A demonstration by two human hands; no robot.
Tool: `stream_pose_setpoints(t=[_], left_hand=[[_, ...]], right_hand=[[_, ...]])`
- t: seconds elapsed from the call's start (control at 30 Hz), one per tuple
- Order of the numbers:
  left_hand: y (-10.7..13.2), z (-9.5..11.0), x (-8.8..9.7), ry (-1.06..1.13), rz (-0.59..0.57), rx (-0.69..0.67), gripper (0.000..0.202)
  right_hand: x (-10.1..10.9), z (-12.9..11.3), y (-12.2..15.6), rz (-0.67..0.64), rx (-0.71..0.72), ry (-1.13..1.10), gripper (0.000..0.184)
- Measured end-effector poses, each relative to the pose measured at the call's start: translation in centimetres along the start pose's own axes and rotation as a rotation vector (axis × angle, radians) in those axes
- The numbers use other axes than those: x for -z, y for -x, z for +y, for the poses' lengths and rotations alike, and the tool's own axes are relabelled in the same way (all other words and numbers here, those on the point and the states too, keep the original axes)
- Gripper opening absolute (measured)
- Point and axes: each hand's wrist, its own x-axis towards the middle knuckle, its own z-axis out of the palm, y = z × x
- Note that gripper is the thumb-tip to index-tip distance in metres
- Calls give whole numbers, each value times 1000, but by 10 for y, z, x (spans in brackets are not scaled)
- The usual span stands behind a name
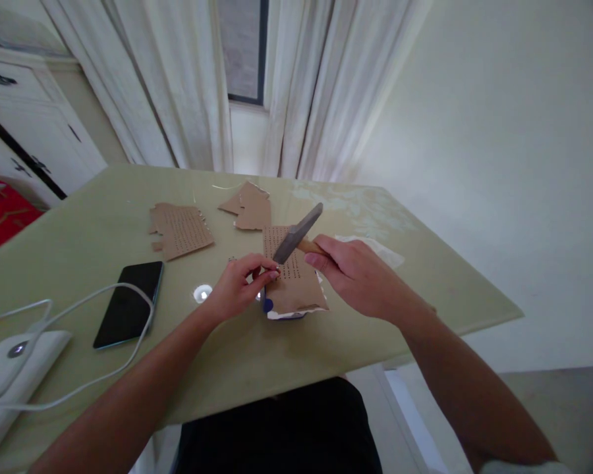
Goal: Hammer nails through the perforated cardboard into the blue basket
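Note:
My right hand (356,273) is closed round the wooden handle of a hammer (299,234). Its grey metal head slants just above the fingertips of my left hand (242,284). Thumb and forefinger of that left hand are pinched together over a piece of cardboard (299,296), and whatever tiny thing they hold is too small to make out. Rows of small dark holes run across this cardboard, and its near edge is torn. Beneath it lies something blue and white, mostly hidden.
A second perforated cardboard piece (182,230) and torn scraps (254,205) lie farther back on the table (237,372). To the left are a phone (131,299), a white power bank (24,375) and a looping cable (91,378). Thin white sheeting (375,249) lies behind my right hand.

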Motion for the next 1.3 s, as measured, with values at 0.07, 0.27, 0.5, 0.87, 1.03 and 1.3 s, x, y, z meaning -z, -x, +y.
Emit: stream_pose_setpoints(t=[0.07,0.27,0.5,0.87,1.03,1.3], left_hand=[[0,-1,0,12,-1,-3,20],[-1,-3,-2,34,-25,-23,20],[-2,-5,-2,37,-26,-49,17],[-3,-5,-3,6,-39,-42,19],[-3,-5,-3,2,-25,-43,19],[-3,-3,-5,13,-22,-32,17]], right_hand=[[-6,-3,1,-35,-17,84,32],[-2,-12,2,-84,-56,210,31],[-12,-7,1,-74,-48,177,31],[-19,-7,4,-58,-49,150,29],[-19,-7,4,2,-87,103,29],[-27,6,9,3,-102,90,28]])
